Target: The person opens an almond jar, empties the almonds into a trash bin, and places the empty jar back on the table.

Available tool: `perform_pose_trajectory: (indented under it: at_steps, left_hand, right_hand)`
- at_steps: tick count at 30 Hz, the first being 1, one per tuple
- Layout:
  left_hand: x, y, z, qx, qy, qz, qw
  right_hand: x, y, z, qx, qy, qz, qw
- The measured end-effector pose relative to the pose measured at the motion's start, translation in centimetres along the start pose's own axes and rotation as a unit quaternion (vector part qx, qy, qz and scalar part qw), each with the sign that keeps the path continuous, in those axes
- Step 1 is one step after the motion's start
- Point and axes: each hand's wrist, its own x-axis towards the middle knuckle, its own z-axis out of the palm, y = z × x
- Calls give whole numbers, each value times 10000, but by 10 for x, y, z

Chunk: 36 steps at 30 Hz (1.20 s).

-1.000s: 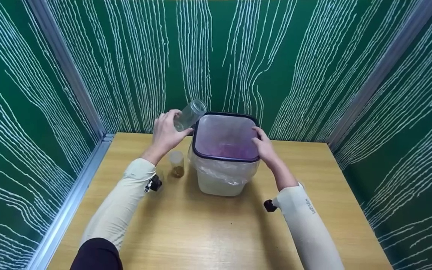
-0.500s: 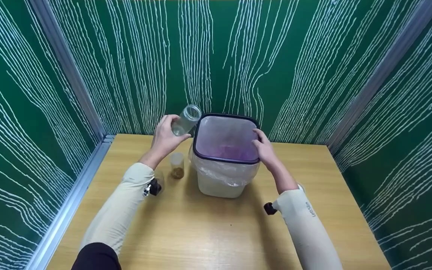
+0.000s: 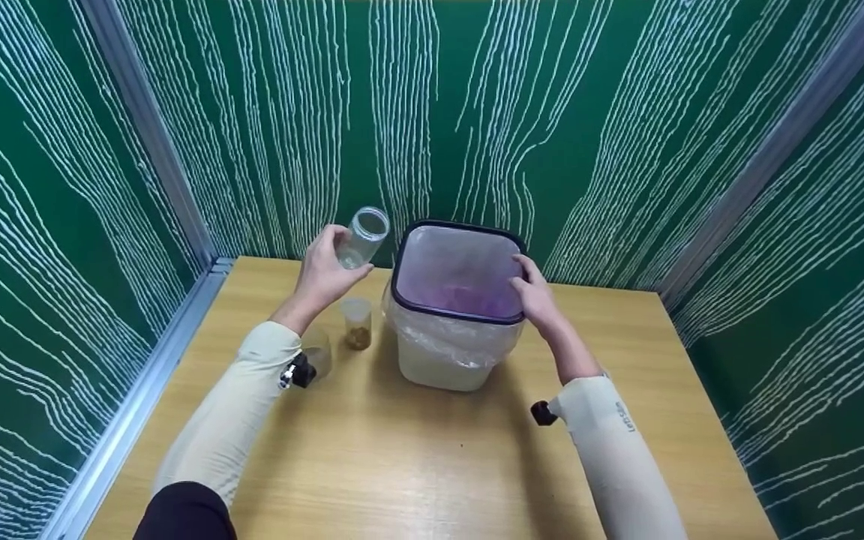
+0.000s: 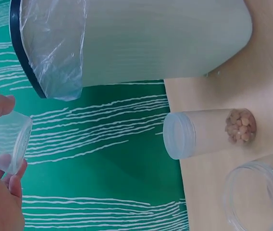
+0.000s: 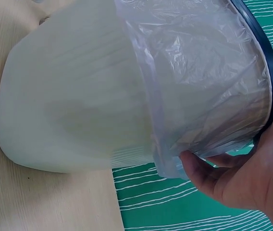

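Observation:
My left hand [image 3: 323, 262] grips a clear jar [image 3: 364, 234] left of the bin, its open mouth tilted up and away from me. In the left wrist view, fingers and thumb wrap round this jar [image 4: 11, 139], and nothing shows inside it. My right hand [image 3: 538, 300] holds the right side of a pale trash bin [image 3: 443, 367] at its dark rim. Fingertips press the folded clear bin liner [image 5: 194, 62] in the right wrist view. The bin stands upright, with a purple tint deep inside.
Left of the bin stands a clear jar [image 3: 358, 330] with small brown pieces at its bottom. Another clear jar [image 4: 256, 197] stands beside it, partly behind my left wrist in the head view. Green walls [image 3: 582, 187] with white lines enclose the wooden table [image 3: 402, 465].
My left hand has moved slightly left with its jar, away from the bin's rim, and the jar's mouth has turned more upward. My right hand keeps its hold on the bin.

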Motion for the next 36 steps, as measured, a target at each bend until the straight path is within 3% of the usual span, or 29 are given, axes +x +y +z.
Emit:
perform_pose_trajectory:
  at_steps: [4,10,15,23,36]
  left_hand:
    - [-2,-3,-4,43,28,-223,9997]
    - [-1,-6,-9,306,204,-278,9989]
    - [-4,-9,-12,204,134,-376,9990]
    - [-17,-18,-21,35,-84,-728,9973]
    - [-39,-43,-35,-80,-155,-1296,9914]
  right_hand:
    - [1,-2,-1,-67,-60,-41,10000]
    - [4,-5,-3,-142,-87,-76,9998]
    - [4,-4,-6,-237,-126,44,9996]
    - [5,1,-7,-268,-170,82,9995]
    - [6,2,-8,-342,-187,50,9992]
